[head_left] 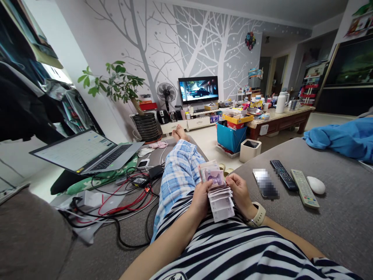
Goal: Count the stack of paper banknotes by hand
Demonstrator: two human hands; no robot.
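I sit on a grey sofa with my legs stretched out in blue plaid trousers. Both hands hold a fanned stack of banknotes (217,190) above my lap. My left hand (201,199) is closed around the left side of the stack. My right hand (240,190), with a pale watch on its wrist, is closed on the right side, its thumb on the folded notes.
A blurred phone (264,182), two remote controls (283,175) (304,188) and a white mouse (316,185) lie on the sofa at right, with a blue cloth (344,138) beyond. At left are an open laptop (87,151) and tangled cables (122,198). A television (198,89) and cluttered table (279,116) stand ahead.
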